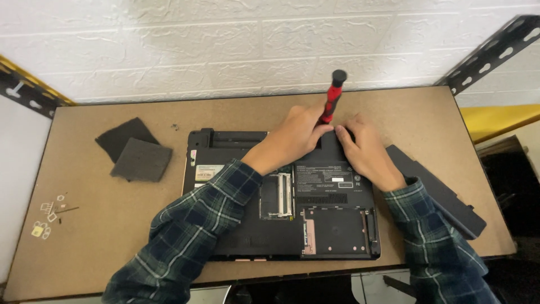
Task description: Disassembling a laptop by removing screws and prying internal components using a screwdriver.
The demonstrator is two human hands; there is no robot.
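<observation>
A black laptop [332,225] lies upside down on the brown table [112,236], its memory and drive bays uncovered. My left hand [292,135] grips a red and black screwdriver [333,95], held upright with its tip down near the laptop's far edge. My right hand [363,149] rests flat on the laptop beside the screwdriver tip, fingers touching the case. The tip itself is hidden by my fingers.
Two dark cover panels [138,153] lie at the left. A long black battery [436,188] sits right of the laptop. Small screws [175,126] lie near the far edge, small parts [50,217] at the front left. Slotted metal brackets [495,50] flank the white brick wall.
</observation>
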